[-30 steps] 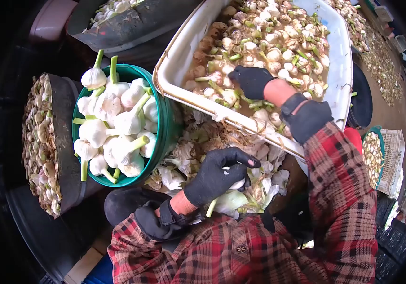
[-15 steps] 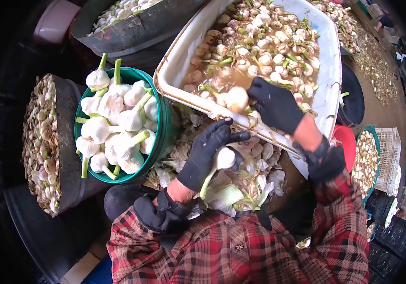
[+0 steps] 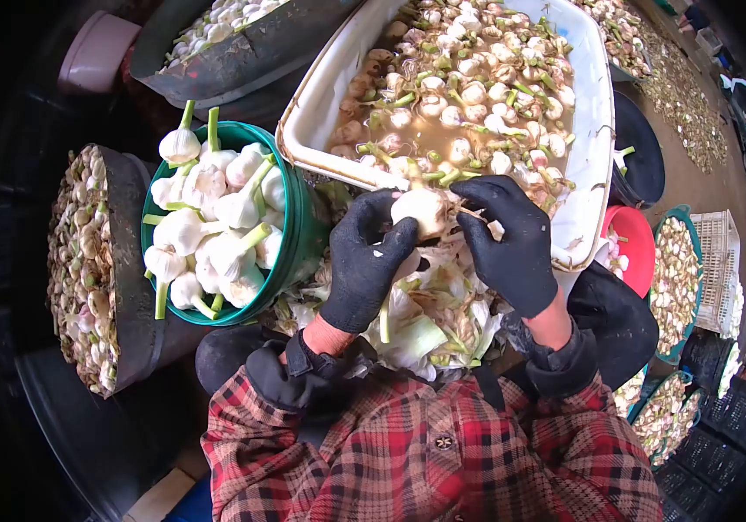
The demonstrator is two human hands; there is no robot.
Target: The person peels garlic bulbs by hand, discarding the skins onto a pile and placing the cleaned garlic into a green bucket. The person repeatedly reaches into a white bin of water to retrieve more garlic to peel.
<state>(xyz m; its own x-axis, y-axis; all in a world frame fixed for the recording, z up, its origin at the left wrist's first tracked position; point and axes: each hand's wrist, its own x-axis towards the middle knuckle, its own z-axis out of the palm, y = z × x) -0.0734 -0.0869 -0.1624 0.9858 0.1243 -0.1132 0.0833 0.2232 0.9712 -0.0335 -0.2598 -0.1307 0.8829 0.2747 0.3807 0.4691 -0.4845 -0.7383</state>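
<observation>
My left hand [image 3: 366, 257], in a black glove, grips a dirty garlic bulb [image 3: 422, 212] between thumb and fingers. Lower in the same hand is a second garlic bulb, mostly hidden by the fingers, whose pale green stem [image 3: 384, 322] hangs down. My right hand [image 3: 510, 244], also gloved, pinches the brownish roots or skin [image 3: 467, 211] on the right side of the dirty bulb. Both hands are over a heap of peeled garlic skins [image 3: 429, 335], close to the near rim of a white tub [image 3: 589, 204] of muddy water and floating garlic.
A green bucket [image 3: 296, 222] piled with clean white garlic stands left. Beyond it are a dark container [image 3: 129, 261] of unpeeled bulbs and another dark tub [image 3: 243, 65] at the back. Right are a red basin [image 3: 638, 248], a black basin [image 3: 638, 152] and a cream crate [image 3: 716, 274].
My right hand has come back from the tub towards me, bringing a garlic bulb. The left hand has moved up and now grips that bulb too.
</observation>
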